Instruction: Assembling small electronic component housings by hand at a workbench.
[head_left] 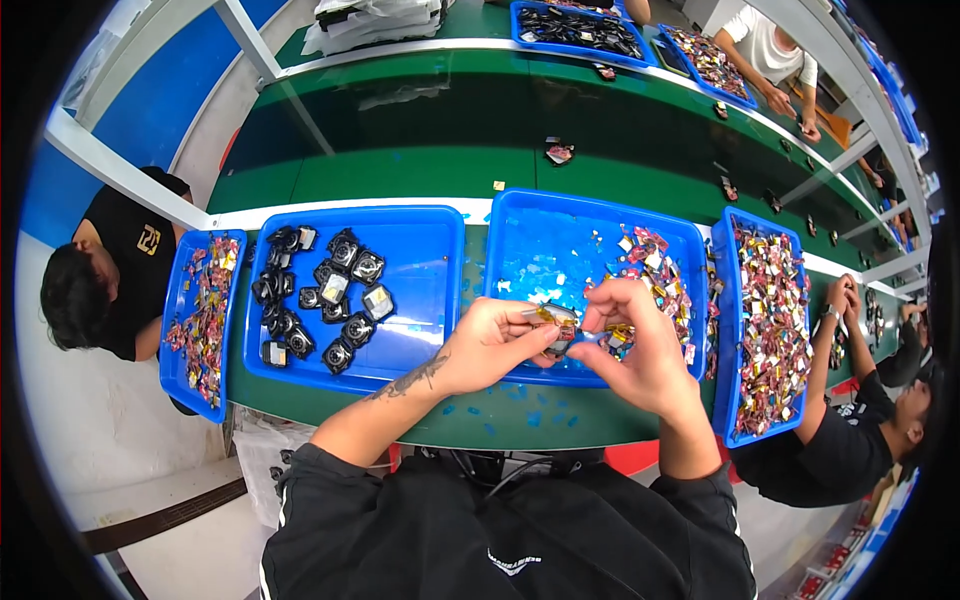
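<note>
My left hand is closed on a small electronic module, dark with reddish and yellowish parts, pinched between thumb and fingers. Just right of it is my right hand, its thumb and index finger curved but apart, with nothing visible between them. Both hands are over the front of a blue tray. Inside that tray, pieces of blue film are scattered on the left and a heap of small circuit parts lies on the right. The fingers hide part of the module.
Left of me, another blue tray holds several black round-faced modules. Trays of circuit parts stand at far left and right. A green conveyor runs beyond, carrying a loose module. Co-workers sit at both sides.
</note>
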